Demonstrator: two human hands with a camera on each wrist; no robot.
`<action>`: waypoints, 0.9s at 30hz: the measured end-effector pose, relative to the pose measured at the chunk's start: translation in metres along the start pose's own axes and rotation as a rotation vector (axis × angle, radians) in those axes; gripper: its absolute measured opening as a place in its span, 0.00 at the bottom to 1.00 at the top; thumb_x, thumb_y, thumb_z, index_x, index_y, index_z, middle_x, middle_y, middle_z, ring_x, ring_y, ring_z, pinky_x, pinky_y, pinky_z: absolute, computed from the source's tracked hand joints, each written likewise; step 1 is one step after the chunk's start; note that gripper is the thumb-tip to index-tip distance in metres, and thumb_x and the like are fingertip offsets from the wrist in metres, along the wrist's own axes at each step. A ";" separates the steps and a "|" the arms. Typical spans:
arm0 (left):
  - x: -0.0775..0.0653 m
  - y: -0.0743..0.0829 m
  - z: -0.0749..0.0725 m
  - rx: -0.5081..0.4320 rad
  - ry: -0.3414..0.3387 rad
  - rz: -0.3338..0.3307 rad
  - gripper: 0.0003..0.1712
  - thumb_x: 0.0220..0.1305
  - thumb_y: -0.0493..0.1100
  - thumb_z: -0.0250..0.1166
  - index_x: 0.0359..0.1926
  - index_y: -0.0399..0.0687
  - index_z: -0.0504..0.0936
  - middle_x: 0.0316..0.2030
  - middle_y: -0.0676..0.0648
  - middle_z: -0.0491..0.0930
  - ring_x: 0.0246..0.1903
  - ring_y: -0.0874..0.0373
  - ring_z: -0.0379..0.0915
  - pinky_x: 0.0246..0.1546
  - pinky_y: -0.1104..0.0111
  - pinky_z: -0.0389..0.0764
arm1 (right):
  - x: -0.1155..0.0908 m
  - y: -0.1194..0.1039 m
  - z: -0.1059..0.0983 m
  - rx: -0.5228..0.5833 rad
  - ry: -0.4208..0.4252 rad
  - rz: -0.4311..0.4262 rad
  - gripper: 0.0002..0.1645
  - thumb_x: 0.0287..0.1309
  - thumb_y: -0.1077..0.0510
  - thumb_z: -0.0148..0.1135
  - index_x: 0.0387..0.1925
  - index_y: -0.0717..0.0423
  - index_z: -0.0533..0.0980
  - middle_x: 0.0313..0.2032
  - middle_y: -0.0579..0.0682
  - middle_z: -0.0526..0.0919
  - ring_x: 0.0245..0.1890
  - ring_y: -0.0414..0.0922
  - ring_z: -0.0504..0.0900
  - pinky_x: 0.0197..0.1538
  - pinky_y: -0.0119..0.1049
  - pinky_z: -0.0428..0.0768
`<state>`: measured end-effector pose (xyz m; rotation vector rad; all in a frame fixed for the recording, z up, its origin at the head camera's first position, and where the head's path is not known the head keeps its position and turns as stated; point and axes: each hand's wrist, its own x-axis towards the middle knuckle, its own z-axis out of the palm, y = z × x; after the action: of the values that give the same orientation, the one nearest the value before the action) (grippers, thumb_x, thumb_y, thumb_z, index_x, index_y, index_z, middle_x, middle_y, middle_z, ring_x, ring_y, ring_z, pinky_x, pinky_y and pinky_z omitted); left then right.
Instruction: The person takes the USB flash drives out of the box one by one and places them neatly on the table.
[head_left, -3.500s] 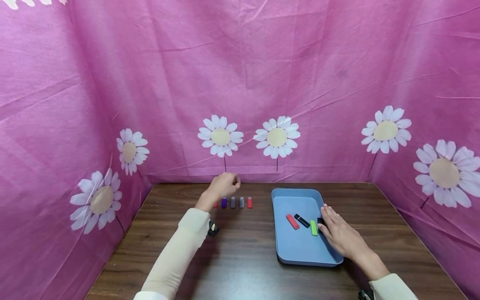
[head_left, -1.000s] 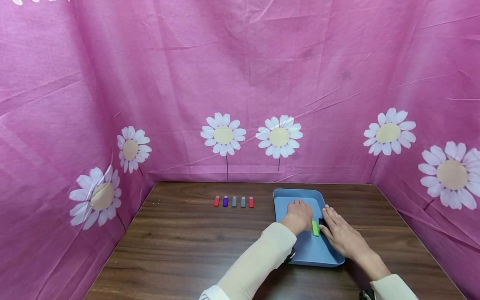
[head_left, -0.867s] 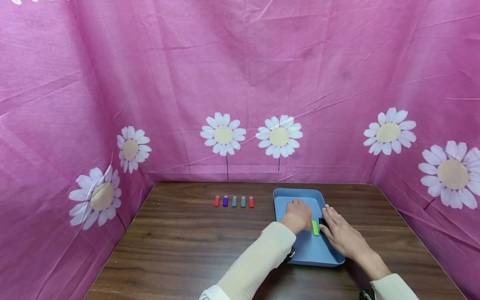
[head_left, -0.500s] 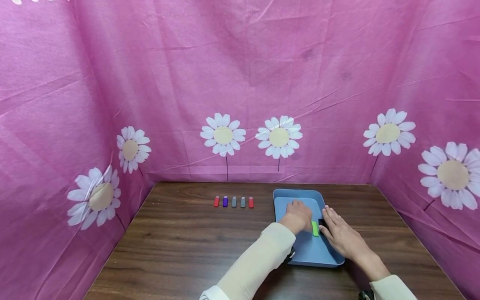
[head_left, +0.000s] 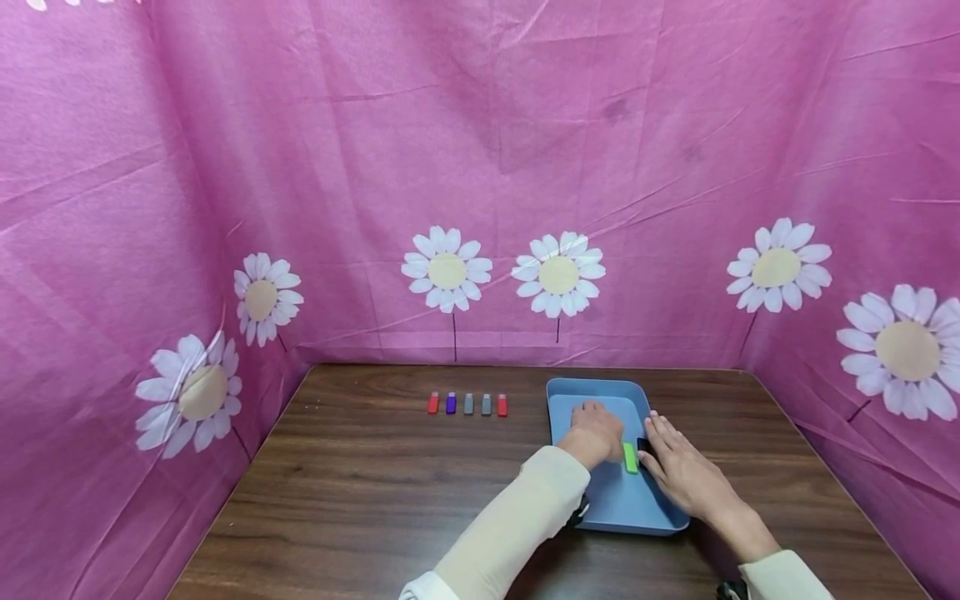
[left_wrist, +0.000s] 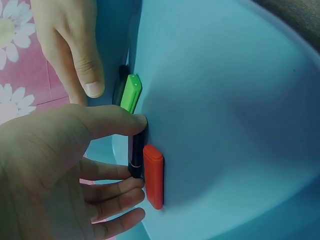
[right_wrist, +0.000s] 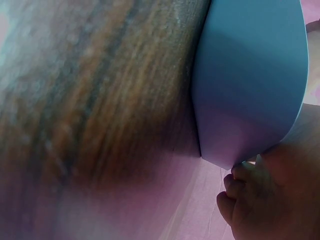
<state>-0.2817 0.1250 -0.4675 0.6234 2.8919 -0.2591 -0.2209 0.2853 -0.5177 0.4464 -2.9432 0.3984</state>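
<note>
In the left wrist view, my left hand point(left_wrist: 55, 150) pinches a black USB stick point(left_wrist: 136, 150) by its ends, thumb on one and fingertips at the other. A red USB stick point(left_wrist: 154, 175) lies close beside it. The head view shows this left hand low inside the blue tray point(head_left: 637, 508), its back hiding both sticks. My right hand point(head_left: 690, 475) rests along the tray's right rim, fingers extended and thumb over the inner side. Near that thumb are a green USB stick point(head_left: 630, 458) and a partly hidden black stick point(head_left: 642, 447).
Left of the tray, several USB sticks stand in a neat row on the wooden table point(head_left: 360, 483): a red one point(head_left: 433, 403), a purple one point(head_left: 451, 403), two grey ones and another red one point(head_left: 502, 406). A pink flowered curtain point(head_left: 480, 167) encloses the table.
Over the earlier frames, my left hand came from the row on the table into the tray and onto the black USB stick. My right hand has stayed at the rim.
</note>
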 end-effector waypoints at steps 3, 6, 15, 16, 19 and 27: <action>0.000 0.000 0.002 -0.009 0.006 0.005 0.24 0.71 0.66 0.63 0.62 0.69 0.85 0.61 0.57 0.79 0.57 0.62 0.72 0.64 0.65 0.75 | -0.001 -0.001 0.000 0.004 -0.005 0.003 0.39 0.80 0.50 0.57 0.76 0.76 0.62 0.77 0.74 0.61 0.77 0.72 0.63 0.75 0.67 0.65; 0.001 0.000 0.003 -0.015 0.014 0.015 0.24 0.70 0.67 0.64 0.61 0.68 0.85 0.60 0.57 0.79 0.56 0.62 0.72 0.62 0.66 0.76 | -0.001 -0.002 0.000 0.003 -0.002 0.000 0.39 0.80 0.50 0.56 0.75 0.76 0.62 0.77 0.75 0.61 0.77 0.72 0.63 0.75 0.67 0.65; -0.001 -0.006 0.000 -0.035 0.029 0.064 0.24 0.68 0.66 0.66 0.59 0.65 0.87 0.62 0.56 0.78 0.57 0.63 0.71 0.60 0.68 0.77 | 0.000 -0.002 0.000 -0.003 0.005 -0.006 0.39 0.79 0.51 0.57 0.75 0.77 0.62 0.77 0.75 0.61 0.77 0.72 0.63 0.75 0.67 0.65; -0.001 -0.007 0.000 -0.036 0.029 0.071 0.23 0.68 0.65 0.66 0.58 0.65 0.87 0.62 0.56 0.78 0.56 0.63 0.71 0.59 0.68 0.78 | 0.000 -0.002 0.000 -0.003 0.006 -0.006 0.39 0.79 0.52 0.57 0.75 0.77 0.62 0.77 0.75 0.61 0.77 0.72 0.63 0.75 0.67 0.65; 0.001 -0.012 0.000 -0.031 0.030 0.091 0.22 0.67 0.66 0.67 0.56 0.64 0.87 0.62 0.56 0.78 0.56 0.63 0.71 0.58 0.69 0.78 | 0.000 -0.002 0.000 -0.006 0.006 -0.006 0.39 0.79 0.52 0.58 0.75 0.77 0.62 0.77 0.75 0.61 0.77 0.72 0.63 0.75 0.67 0.65; 0.006 -0.029 -0.001 -0.093 0.059 0.177 0.27 0.64 0.67 0.71 0.57 0.59 0.85 0.62 0.55 0.76 0.56 0.63 0.68 0.58 0.71 0.78 | -0.001 -0.001 0.000 -0.002 0.001 -0.003 0.39 0.79 0.52 0.58 0.75 0.77 0.62 0.77 0.75 0.61 0.77 0.72 0.62 0.75 0.68 0.65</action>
<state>-0.2991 0.1015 -0.4635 0.8775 2.8605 -0.0837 -0.2196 0.2843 -0.5172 0.4504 -2.9413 0.3952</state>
